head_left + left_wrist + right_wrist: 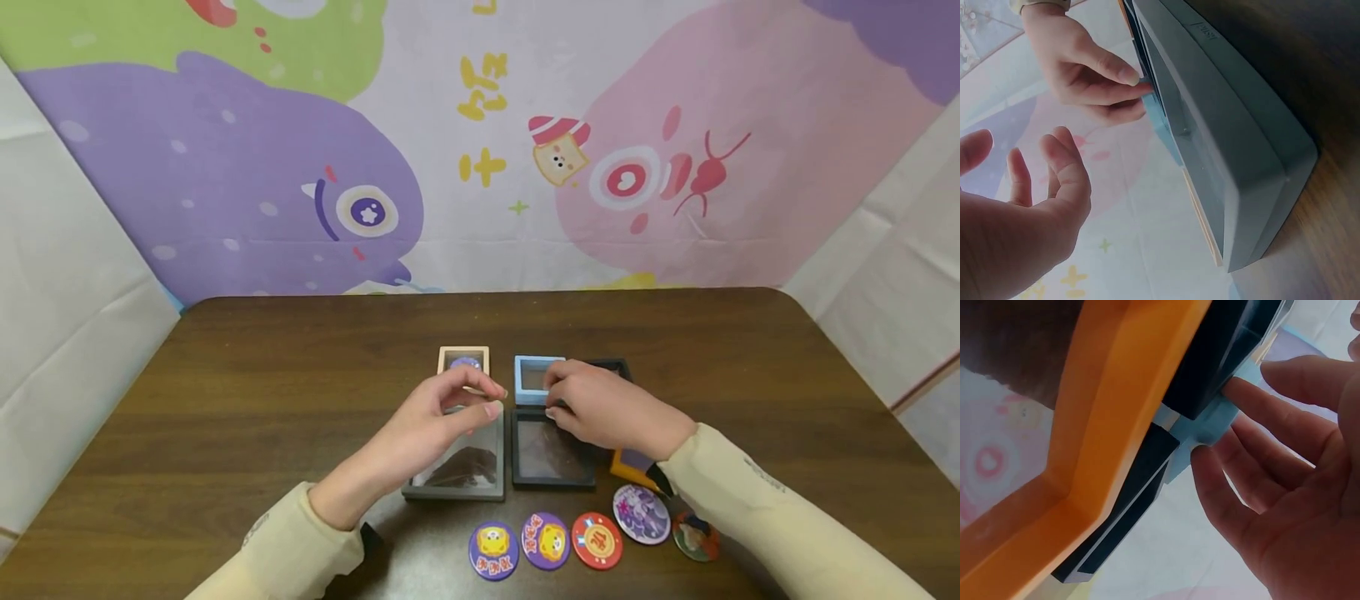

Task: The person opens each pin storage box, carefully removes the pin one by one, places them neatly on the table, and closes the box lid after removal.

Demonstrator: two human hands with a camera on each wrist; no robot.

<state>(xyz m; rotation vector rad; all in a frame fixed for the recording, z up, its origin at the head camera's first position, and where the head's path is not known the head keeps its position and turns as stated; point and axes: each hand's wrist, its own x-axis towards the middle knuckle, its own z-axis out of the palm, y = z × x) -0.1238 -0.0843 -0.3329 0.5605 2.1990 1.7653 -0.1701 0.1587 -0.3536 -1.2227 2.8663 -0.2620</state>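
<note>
My right hand (pixel 611 408) grips the right side of a small light blue display frame (pixel 530 398), fingers bent at its edge. In the right wrist view its fingertips meet the light blue frame (pixel 1213 422) just past a dark one. My left hand (pixel 435 412) hovers over a large grey-green frame (pixel 453 493), thumb and fingers apart, holding nothing. The left wrist view shows that hand (pixel 1041 212) beside the frame's upright side. A dark square frame (pixel 553 482) lies next to it, in front of the light blue one.
Behind my left hand stands a beige frame (pixel 463 350) with a purple badge inside. A black frame (pixel 617 367) and an orange frame (pixel 633 473) are partly covered by my right arm. Several round badges, including a red one (pixel 597 541), lie along the near side of the table (pixel 262 392).
</note>
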